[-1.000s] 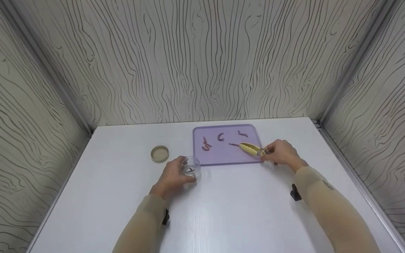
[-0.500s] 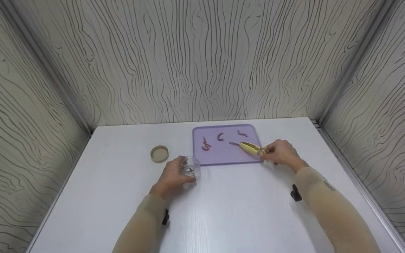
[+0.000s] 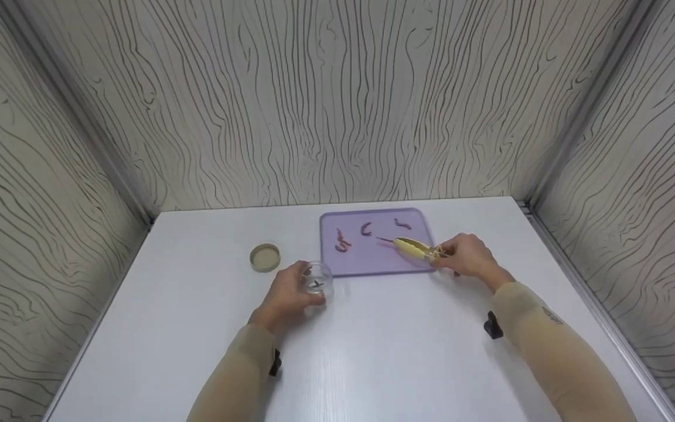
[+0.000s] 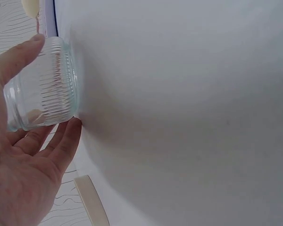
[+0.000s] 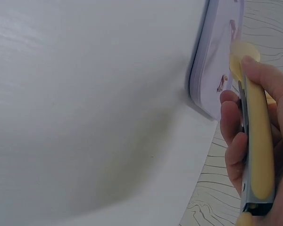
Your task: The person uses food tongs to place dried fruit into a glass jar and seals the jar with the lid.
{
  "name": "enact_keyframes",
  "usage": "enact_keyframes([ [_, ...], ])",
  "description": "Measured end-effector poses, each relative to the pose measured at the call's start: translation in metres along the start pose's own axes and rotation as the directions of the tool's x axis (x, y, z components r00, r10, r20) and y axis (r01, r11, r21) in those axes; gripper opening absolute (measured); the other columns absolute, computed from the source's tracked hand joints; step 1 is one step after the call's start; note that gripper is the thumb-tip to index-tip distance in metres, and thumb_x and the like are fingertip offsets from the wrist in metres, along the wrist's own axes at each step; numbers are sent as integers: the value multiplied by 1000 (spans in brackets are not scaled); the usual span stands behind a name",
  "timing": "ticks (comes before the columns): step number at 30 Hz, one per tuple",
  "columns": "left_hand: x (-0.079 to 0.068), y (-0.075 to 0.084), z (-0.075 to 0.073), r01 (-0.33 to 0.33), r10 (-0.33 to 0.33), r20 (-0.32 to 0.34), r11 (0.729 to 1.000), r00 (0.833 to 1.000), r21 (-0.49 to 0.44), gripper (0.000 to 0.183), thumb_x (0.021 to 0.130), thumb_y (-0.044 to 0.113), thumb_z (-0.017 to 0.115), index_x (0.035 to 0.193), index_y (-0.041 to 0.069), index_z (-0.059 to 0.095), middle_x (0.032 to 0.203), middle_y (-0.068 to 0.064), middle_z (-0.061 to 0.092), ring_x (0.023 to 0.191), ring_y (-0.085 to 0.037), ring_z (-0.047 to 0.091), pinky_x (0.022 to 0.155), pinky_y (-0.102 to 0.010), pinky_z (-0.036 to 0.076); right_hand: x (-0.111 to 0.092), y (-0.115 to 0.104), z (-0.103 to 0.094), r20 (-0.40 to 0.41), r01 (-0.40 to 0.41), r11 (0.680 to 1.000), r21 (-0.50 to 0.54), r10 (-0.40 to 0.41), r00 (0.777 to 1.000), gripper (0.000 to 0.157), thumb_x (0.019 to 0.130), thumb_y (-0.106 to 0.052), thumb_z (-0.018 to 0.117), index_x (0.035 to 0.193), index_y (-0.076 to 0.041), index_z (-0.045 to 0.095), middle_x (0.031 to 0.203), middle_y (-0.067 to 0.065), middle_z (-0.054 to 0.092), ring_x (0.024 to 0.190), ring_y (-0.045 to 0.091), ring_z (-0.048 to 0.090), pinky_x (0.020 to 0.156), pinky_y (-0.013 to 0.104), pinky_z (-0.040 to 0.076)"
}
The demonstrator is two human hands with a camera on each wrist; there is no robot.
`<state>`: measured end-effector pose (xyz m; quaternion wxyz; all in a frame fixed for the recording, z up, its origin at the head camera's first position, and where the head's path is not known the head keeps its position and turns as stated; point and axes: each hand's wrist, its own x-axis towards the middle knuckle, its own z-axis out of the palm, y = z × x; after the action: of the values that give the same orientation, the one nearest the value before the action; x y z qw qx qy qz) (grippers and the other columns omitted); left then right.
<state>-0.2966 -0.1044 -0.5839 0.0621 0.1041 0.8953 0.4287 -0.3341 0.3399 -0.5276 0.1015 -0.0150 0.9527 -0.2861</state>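
My left hand (image 3: 285,293) grips a clear glass jar (image 3: 318,274) that stands on the table by the front left of a purple tray. In the left wrist view the ribbed jar (image 4: 56,89) has thumb and fingers on opposite sides; in the head view small dark bits show within it. My right hand (image 3: 467,258) holds yellow-and-metal tongs (image 3: 411,248) over the tray's right half. From the tongs' tips a thin reddish-brown, worm-like strip (image 3: 384,240) sticks out to the left. Several similar strips (image 3: 367,229) lie on the tray (image 3: 378,266).
A shallow beige round lid (image 3: 265,258) lies on the white table (image 3: 384,351), left of the jar. Wood-patterned panels (image 3: 326,105) close off the back and both sides.
The tongs and the strip at their tips have shifted slightly left over the tray. My left hand and the jar stay in place.
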Motion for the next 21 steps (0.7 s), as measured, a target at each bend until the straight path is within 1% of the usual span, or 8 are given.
enact_keyframes([
  [5, -1, -1, -1, -11, 11, -1, 1000, 1000, 3, 86, 81, 24, 97, 154, 1, 58, 151, -20, 70, 140, -41, 68, 126, -57, 53, -3, -2, -2, -3, 8, 1000, 9, -8, 1000, 54, 96, -37, 88, 138, -4, 78, 122, 16, 80, 76, 14, 68, 66, 26, 55],
  [12, -3, 0, -2, 35, -34, 15, 998, 999, -56, 90, 83, 24, 96, 160, 4, 54, 156, -17, 66, 149, -39, 62, 134, -56, 46, -6, -8, -4, -11, 65, 998, -9, -65, 998, 41, 96, -35, 87, 126, -6, 84, 107, 11, 81, 69, 13, 66, 62, 26, 50],
  [17, -2, -1, -1, 35, -35, 11, 998, 999, -46, 90, 83, 24, 97, 159, 4, 55, 155, -17, 67, 147, -38, 63, 133, -56, 47, -8, -12, -4, 6, 50, 999, -2, -50, 999, 45, 97, -37, 87, 129, -6, 83, 107, 10, 79, 70, 14, 67, 62, 26, 50],
  [21, -1, -1, 0, 43, -42, 6, 998, 999, -43, 90, 82, 24, 98, 159, 5, 56, 154, -16, 68, 146, -37, 64, 132, -55, 48, -10, -16, -3, 10, 65, 998, -5, -65, 998, 41, 97, -36, 87, 126, -7, 84, 105, 8, 81, 70, 14, 67, 61, 26, 50],
])
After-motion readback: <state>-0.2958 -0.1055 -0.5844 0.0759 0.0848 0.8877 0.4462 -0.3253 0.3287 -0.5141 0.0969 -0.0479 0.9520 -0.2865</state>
